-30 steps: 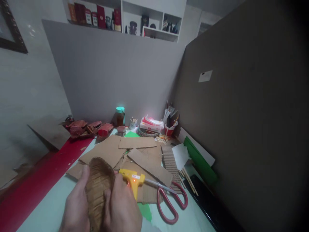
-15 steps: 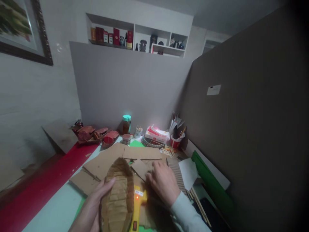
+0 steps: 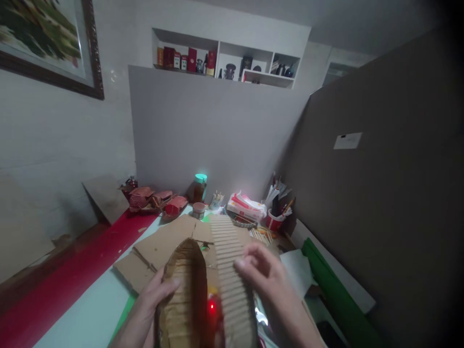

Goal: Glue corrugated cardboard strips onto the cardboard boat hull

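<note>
My left hand (image 3: 155, 295) grips the left edge of a brown cardboard boat-shaped shell (image 3: 181, 295), its thumb lying on the ribbed inside. The shell stands tilted up, its rounded end pointing away from me. In my right hand (image 3: 266, 275) is a long strip of corrugated cardboard (image 3: 230, 275), pinched by its right edge and held up just right of the shell. Between shell and strip, a yellow glue gun (image 3: 212, 292) with a glowing red light shows only in part. The lower ends of shell and strip run out of view.
Flat cardboard sheets (image 3: 163, 241) cover the middle of the table. Red cardboard pieces (image 3: 176, 205) sit at the far left. At the back are a jar with a turquoise lid (image 3: 199, 188), a tissue pack (image 3: 246, 207) and a red-and-white cup of tools (image 3: 274, 221). A grey partition (image 3: 362, 208) rises on the right.
My right hand has picked up the corrugated strip from the right side of the table and brought it beside the shell. The view has turned slightly left.
</note>
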